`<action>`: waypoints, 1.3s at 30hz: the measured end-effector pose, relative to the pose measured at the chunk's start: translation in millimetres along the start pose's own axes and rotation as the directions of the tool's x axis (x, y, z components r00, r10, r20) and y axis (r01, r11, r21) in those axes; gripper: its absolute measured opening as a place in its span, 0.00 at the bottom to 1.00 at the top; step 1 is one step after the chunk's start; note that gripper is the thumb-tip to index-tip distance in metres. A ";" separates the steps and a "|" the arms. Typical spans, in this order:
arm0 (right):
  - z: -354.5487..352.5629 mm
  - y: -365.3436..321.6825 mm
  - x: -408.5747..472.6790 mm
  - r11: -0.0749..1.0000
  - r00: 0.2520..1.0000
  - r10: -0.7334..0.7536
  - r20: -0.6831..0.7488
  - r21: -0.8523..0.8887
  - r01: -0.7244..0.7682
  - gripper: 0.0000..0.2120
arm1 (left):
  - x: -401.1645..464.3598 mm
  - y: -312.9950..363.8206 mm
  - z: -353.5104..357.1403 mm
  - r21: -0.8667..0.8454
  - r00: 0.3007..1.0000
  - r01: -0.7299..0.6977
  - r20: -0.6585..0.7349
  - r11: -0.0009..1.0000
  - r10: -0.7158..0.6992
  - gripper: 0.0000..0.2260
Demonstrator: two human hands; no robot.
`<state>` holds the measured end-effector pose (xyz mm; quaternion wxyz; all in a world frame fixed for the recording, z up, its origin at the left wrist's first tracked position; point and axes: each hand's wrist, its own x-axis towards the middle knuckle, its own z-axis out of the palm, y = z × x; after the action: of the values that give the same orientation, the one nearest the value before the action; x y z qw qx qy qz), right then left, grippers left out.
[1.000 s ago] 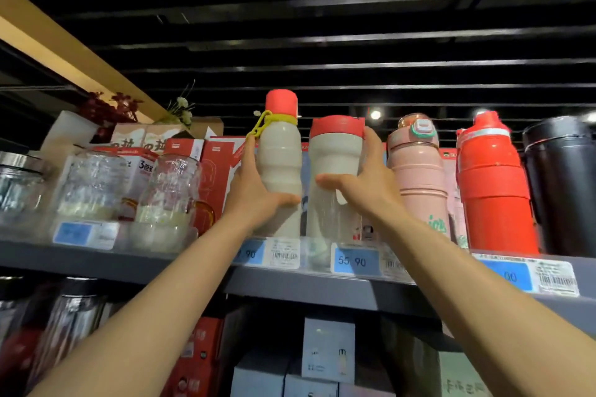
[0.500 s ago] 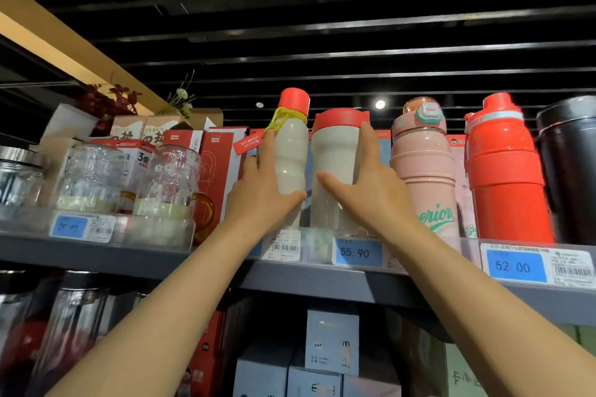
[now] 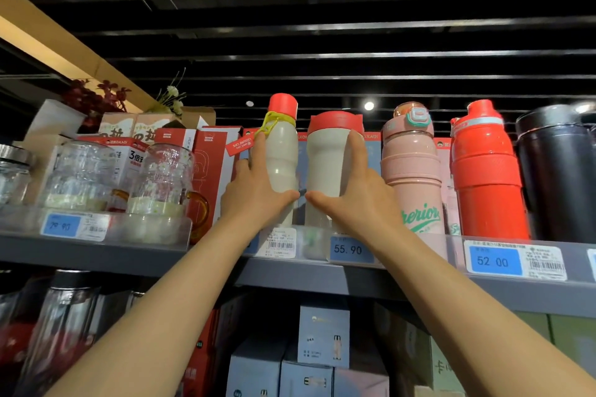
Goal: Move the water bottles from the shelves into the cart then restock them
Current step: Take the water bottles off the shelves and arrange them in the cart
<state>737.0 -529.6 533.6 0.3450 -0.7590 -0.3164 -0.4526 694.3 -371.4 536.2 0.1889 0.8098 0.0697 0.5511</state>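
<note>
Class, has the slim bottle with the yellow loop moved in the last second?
Yes. The slim bottle, gripped by the left hand, has dropped: its red cap stood well above the lid of the pink bottle, now only slightly above.

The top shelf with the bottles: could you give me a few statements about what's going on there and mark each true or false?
1. The left hand holds the cream bottle with the yellow strap. True.
2. The right hand grips the pink bottle. False: it holds the wide cream tumbler with the red lid.
3. The red bottle stands between the pink bottle and a black bottle. True.
4. The glass jars stand right of the hands. False: they stand left.
</note>
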 end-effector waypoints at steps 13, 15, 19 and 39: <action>2.1 0.6 0.4 0.995 0.999 0.044 0.022 0.092 -0.045 0.50 | -19.6 -13.7 -6.6 0.211 0.998 -0.027 -0.044 0.977 0.037 0.40; 2.3 2.5 0.5 0.996 0.999 0.043 0.023 0.073 -0.045 0.49 | -24.3 -14.6 -7.9 0.204 0.996 -0.036 -0.068 0.978 0.051 0.38; 2.7 4.9 -2.3 0.999 0.999 0.034 0.012 -0.033 -0.034 0.45 | -33.4 -14.0 -9.4 0.168 0.987 -0.041 -0.144 0.985 0.066 0.36; 3.3 11.9 -39.0 0.944 0.963 -0.221 -0.156 -0.282 0.171 0.27 | -42.4 -19.9 -0.3 0.145 0.882 -0.349 -0.281 0.926 0.377 0.23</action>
<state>732.8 -540.1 494.3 0.2210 -0.7175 -0.2933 -0.5918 679.6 -366.7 492.0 0.0324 0.7216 -0.0302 0.6909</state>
